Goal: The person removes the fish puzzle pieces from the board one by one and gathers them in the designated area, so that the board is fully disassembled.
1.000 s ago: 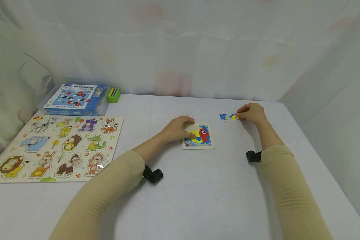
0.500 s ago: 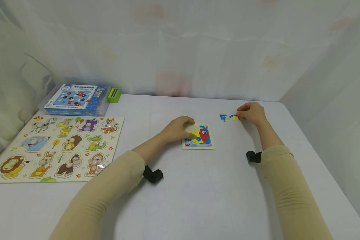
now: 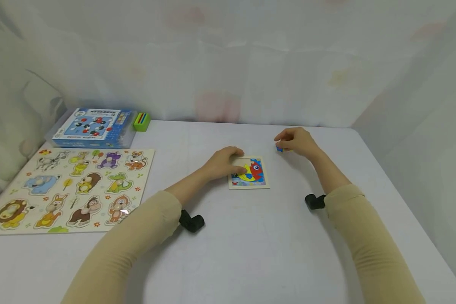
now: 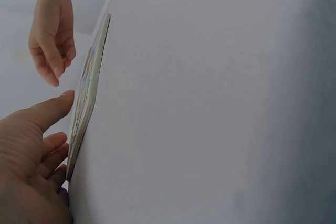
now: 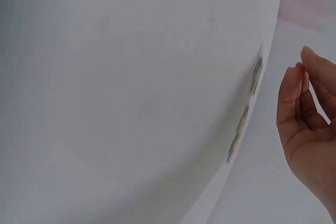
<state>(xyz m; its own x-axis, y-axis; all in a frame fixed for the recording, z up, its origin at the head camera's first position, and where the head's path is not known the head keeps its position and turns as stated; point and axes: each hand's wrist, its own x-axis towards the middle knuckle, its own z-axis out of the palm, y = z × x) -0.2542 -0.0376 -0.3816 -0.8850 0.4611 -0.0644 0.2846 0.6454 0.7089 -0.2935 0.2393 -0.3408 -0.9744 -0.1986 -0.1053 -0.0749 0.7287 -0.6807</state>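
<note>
A small square wooden fish puzzle [image 3: 256, 172], with a red-faced, yellow-bodied fish, lies flat in the middle of the table. My left hand [image 3: 222, 164] rests at its left side, thumb on the picture and the other fingers spread near the far left edge. My right hand [image 3: 297, 141] is over loose puzzle pieces [image 3: 279, 148] beyond the puzzle, partly hiding them. In the right wrist view, separate pieces [image 5: 256, 76] lie on the tabletop; the thumb and fingers are bent toward each other just off them, with nothing seen between.
At the left lies a large animal puzzle board [image 3: 75, 185]. Behind it sit a blue boxed molecule set [image 3: 93, 126] and a small green block [image 3: 142, 122] with coloured strips. A pale curtain [image 3: 220, 63] stands along the table's back edge.
My right hand has shifted left, from the right-hand yellow piece to above the blue one, covering more of the pieces. My left hand stays on the puzzle. The head view has shifted slightly.
</note>
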